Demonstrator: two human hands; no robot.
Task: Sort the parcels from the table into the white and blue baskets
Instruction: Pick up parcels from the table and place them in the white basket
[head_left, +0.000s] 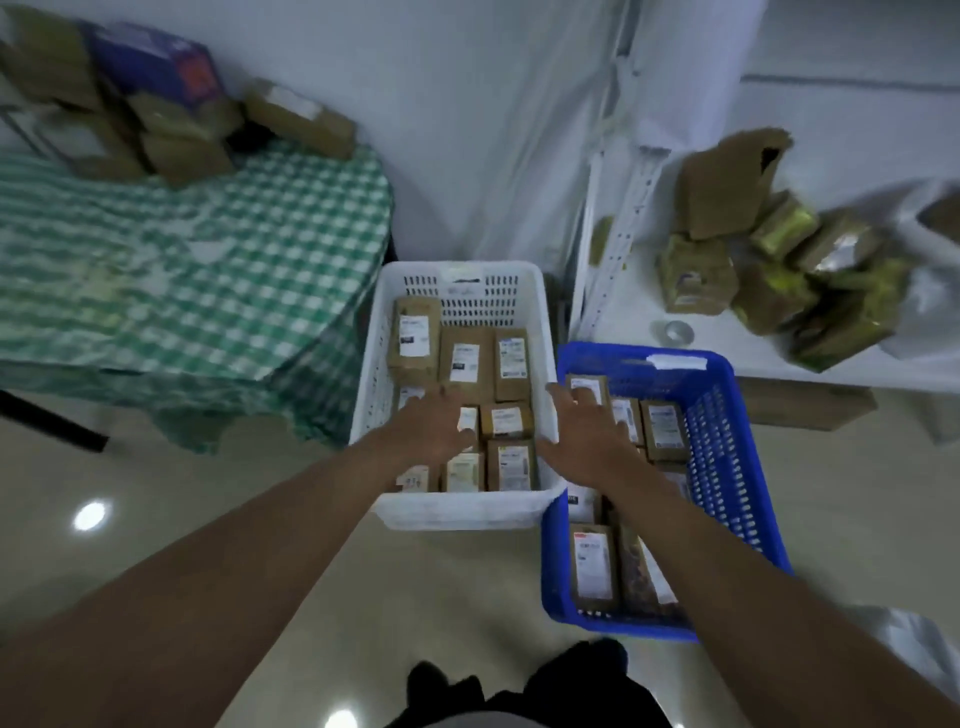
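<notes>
Down on the floor between the two benches, both baskets sit side by side, touching at one corner: white basket (540, 322) on the left, blue basket (737, 467) on the right and a bit nearer the camera. Left hand (441, 426) hovers over the white basket, fingers spread and straight, holding nothing; whether it touches the parcels below I can't tell. Right hand (589, 441) reaches across the shared edge toward the blue basket, fingers also spread, nothing pinched. Parcels in the white basket (511, 364) lie flat, labels up, packed in neat rows, probably so labels stay readable and more fit. Parcels in the blue basket (595, 566) lie the same way, but looser, with bare mesh on the far right side. My read: both hands are empty and are either squaring up the stacks or heading off for more stock. Unsorted parcels (171, 124) are piled at the back of the left bench (208, 270) under its green check cloth, against the wall, well apart from the baskets. A second heap of brown and gold-wrapped packs (779, 270) sits on the white bench (727, 358) at right, beside a roll of tape (675, 332); unclear if that heap belongs to the job. Task looks well along but not finished, since that back pile remains. Next move needs a reach to the left bench.
</notes>
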